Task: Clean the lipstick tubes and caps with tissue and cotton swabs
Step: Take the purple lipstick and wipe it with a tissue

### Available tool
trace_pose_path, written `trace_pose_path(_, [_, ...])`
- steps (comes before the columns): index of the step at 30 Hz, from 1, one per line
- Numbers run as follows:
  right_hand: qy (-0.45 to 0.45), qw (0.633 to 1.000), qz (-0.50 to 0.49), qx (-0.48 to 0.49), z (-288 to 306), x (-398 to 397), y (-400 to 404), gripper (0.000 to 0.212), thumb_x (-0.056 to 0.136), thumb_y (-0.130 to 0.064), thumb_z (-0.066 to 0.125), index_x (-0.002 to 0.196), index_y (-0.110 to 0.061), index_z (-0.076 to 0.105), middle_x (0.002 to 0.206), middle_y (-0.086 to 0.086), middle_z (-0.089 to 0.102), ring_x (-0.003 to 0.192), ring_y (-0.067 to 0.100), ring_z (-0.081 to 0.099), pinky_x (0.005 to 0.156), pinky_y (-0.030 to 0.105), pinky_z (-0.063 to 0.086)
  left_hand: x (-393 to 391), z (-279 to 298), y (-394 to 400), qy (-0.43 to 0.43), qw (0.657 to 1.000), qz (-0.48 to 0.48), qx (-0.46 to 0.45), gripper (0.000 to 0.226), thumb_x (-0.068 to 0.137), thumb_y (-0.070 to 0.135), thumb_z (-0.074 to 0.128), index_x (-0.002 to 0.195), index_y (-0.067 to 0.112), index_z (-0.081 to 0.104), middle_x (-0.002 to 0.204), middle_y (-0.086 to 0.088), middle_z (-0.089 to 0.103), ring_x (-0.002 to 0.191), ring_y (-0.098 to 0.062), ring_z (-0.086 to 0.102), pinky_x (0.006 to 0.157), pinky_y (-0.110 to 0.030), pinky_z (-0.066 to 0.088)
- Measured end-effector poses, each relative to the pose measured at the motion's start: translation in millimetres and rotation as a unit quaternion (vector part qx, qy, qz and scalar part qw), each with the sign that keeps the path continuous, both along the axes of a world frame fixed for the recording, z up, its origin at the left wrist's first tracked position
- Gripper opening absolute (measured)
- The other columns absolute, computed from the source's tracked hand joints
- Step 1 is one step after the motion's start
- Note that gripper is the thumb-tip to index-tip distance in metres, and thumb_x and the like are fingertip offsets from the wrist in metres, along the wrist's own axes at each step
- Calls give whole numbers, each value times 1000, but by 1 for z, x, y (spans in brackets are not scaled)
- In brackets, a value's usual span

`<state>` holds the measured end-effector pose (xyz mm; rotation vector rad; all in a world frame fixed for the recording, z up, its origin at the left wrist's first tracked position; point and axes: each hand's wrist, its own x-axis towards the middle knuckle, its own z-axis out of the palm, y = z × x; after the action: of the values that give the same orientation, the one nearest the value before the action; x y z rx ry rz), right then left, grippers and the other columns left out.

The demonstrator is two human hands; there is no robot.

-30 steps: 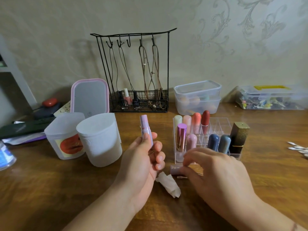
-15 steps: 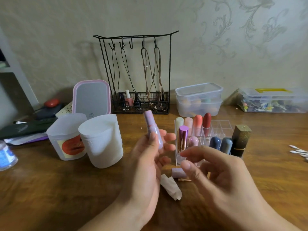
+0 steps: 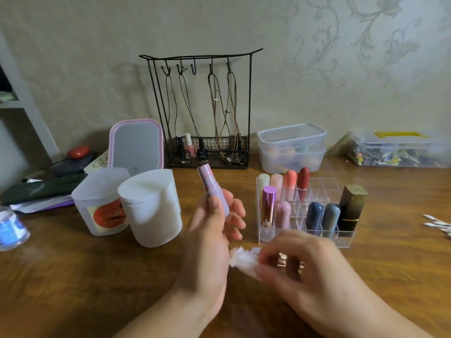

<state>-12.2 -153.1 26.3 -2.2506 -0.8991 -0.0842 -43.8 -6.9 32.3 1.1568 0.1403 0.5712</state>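
Though right hand (image 3: 300,264) blurred, its grip pinches crumpled tissue (image 3: 245,258) low over bench (image 3: 73,276); object beneath fingers indistinct. Left hand (image 3: 214,230) grip clamped on lilac lipstick tube (image 3: 213,189), tilted, up-left of tissue, left of clear organizer (image 3: 341,236).

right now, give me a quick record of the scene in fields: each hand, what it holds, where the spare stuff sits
left hand: grips the lilac lipstick tube, tilted, above the table
right hand: blurred, pinches the crumpled tissue low over the table
organizer: clear, holds nine lipsticks, behind the right hand
cotton swabs: loose at the table's right edge
cotton pad tub: left of the left hand
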Motion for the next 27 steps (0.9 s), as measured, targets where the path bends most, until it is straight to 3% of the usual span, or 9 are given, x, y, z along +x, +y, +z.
trace_pose_path(4, [219,926,42,304,10,2,-6,13,78,-24,78,73,-16,70,59,5,62,49,7,52,49,13,39,-3,0,-3,17,994,-109,-2,34,83,44,48,92,13,58,80,-3,68,76,-16,66,76,-40,49])
trace_pose_path(7, [269,885,30,378,15,1,-3,11,75,-15,69,70,-6,64,51,15,53,36,12,41,37,12,34,-6,4,-5,17,974,-227,-9,36,81,34,65,104,8,56,96,-7,74,93,-20,70,85,-43,54])
trace_pose_path(10, [257,887,2,385,16,1,-3,17,78,-16,67,77,0,60,48,19,50,31,13,37,35,11,31,-4,-2,-2,23,979,-205,-5,36,71,11,71,99,11,49,91,-9,70,90,-25,69,78,-42,56])
trace_pose_path(15, [186,906,-33,378,16,5,-7,16,86,-10,65,71,-12,62,50,11,52,37,8,37,39,12,30,0,-5,-1,10,985,-171,0,26,65,7,80,79,20,63,86,-20,59,90,-37,64,89,-56,48])
trace_pose_path(17, [175,899,-45,400,18,9,-11,18,87,-9,63,71,-16,62,52,12,53,40,11,41,40,14,32,0,-4,0,16,986,-162,25,27,64,10,85,77,19,63,90,-25,58,99,-48,60,93,-63,44])
trace_pose_path(19, [155,903,-60,396,16,14,-13,19,88,-7,66,73,-19,62,54,9,56,43,14,44,41,16,34,1,-6,1,28,987,-154,24,27,64,10,83,75,22,62,91,-21,60,105,-47,60,94,-66,43])
trace_pose_path(22, [-37,939,-97,327,9,17,-17,6,86,-26,70,85,-27,64,69,-7,58,56,9,49,54,18,39,1,-8,1,15,987,-148,56,28,65,10,81,75,24,60,79,-11,58,90,-36,60,84,-54,48])
trace_pose_path(24, [-184,936,-96,283,11,11,-18,7,83,-33,66,89,-29,67,84,-13,57,71,7,52,64,17,39,-1,-7,-2,-5,982,-158,100,28,66,13,83,75,22,58,73,-6,61,80,-26,62,73,-38,53])
trace_pose_path(27, [-259,932,-72,243,10,-1,-10,12,81,-37,68,80,-27,73,89,-9,58,80,15,54,70,22,38,-7,-3,-11,-18,981,-162,106,31,72,-3,76,81,11,50,62,6,65,60,-2,62,53,-15,48])
